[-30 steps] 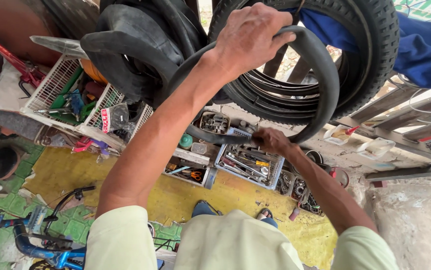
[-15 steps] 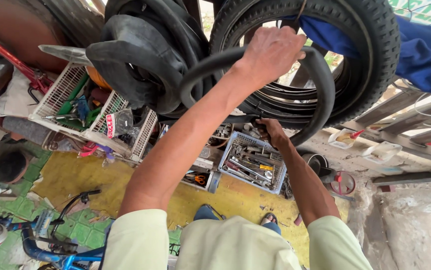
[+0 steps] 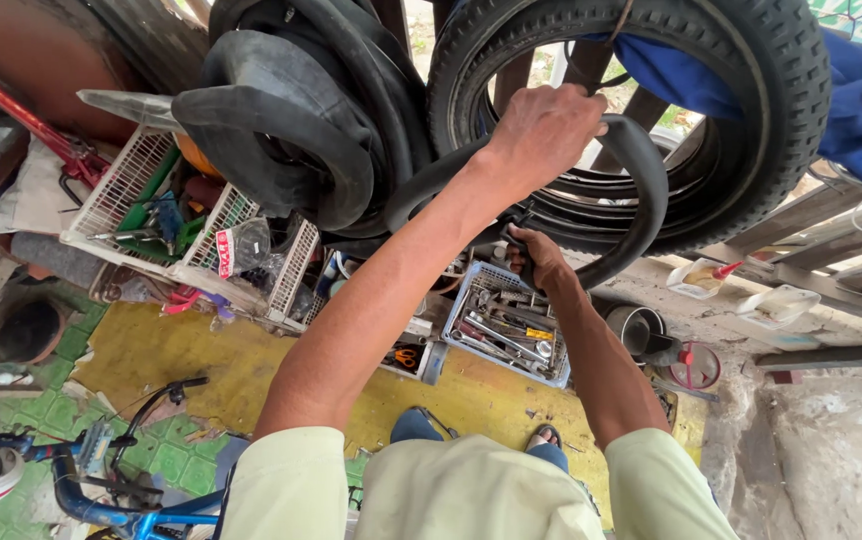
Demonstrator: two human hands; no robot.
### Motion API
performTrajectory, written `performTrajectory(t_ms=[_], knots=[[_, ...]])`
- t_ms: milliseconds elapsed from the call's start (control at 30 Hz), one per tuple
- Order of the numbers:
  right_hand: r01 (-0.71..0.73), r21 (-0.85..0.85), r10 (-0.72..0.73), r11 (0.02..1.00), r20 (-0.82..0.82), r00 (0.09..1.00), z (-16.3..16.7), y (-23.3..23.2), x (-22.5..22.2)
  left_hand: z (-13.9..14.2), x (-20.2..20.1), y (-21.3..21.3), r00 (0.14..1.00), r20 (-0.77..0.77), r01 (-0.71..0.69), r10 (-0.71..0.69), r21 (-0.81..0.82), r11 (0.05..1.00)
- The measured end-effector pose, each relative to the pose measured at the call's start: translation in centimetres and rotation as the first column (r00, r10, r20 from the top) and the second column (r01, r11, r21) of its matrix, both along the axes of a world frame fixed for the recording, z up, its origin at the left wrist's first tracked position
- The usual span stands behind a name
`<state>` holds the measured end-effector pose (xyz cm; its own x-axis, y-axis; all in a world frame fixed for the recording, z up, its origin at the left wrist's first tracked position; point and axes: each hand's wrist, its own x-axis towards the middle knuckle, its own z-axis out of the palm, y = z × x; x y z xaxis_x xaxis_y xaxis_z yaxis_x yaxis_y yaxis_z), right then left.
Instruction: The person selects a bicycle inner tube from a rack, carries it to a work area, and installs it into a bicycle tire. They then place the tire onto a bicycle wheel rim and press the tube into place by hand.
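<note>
Both hands have shifted along the tube since the earlier frame, the left hand now clamped over its upper bend and the right hand gripping its lower run just above the blue tray of tools. Tube hangs looped in front of the big tyre, with more tubes crowding its left edge and open space only below. Left arm reaches up nearly straight; right arm is bent, lower.
</note>
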<state>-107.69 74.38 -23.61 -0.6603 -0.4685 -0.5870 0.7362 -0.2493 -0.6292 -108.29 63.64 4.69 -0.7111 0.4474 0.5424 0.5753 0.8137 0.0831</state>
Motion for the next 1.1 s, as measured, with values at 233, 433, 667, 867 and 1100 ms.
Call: performTrajectory(t_ms=[233, 433, 667, 867, 1100], knots=[[-0.120, 0.142, 0.134, 0.983, -0.089, 0.987, 1.0, 1.1, -1.1, -0.2, -0.9, -0.6, 0.998, 0.049, -0.028, 0.028, -0.002, 1.000], [-0.177, 0.161, 0.189, 0.971, -0.062, 0.980, 1.2, 1.9, -2.2, 0.0, -1.4, -1.1, 0.998, 0.025, -0.051, 0.052, -0.027, 0.998], [-0.210, 0.185, 0.222, 0.960, -0.045, 0.974, 1.2, 1.8, -2.6, 0.6, -0.4, -1.6, 0.998, 0.042, -0.049, 0.051, -0.030, 0.998], [-0.334, 0.367, 0.418, 0.868, -0.178, 0.891, 0.9, 1.6, -2.5, 2.0, 1.8, -4.1, 0.987, 0.137, -0.081, 0.085, -0.038, 0.996], [-0.223, 0.975, 0.972, -0.013, 0.065, 0.225, 3.7, -0.3, 2.3, 4.2, 6.1, -13.3, 0.982, 0.001, -0.187, 0.190, 0.197, 0.962]])
